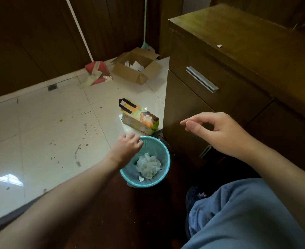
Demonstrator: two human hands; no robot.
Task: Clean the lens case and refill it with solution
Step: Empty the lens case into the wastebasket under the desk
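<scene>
Lens case: not seen anywhere here.
Left hand [128,147]: over the far rim of the round blue plastic bin [163,169], fingers loosely curled, holding nothing.
Right hand [218,131]: right of the bin, before the brown wooden cabinet [238,69], fingers loose, empty.
In the bin: crumpled white tissue [148,167].
Behind the bin: colourful paper bag [141,119]; farther back, open cardboard box [136,66].

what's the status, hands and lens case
Left hand over the bin rim, holding nothing visible. Right hand open, empty, in front of the cabinet. Lens case not in view. Crumpled tissue in the bin.
</scene>
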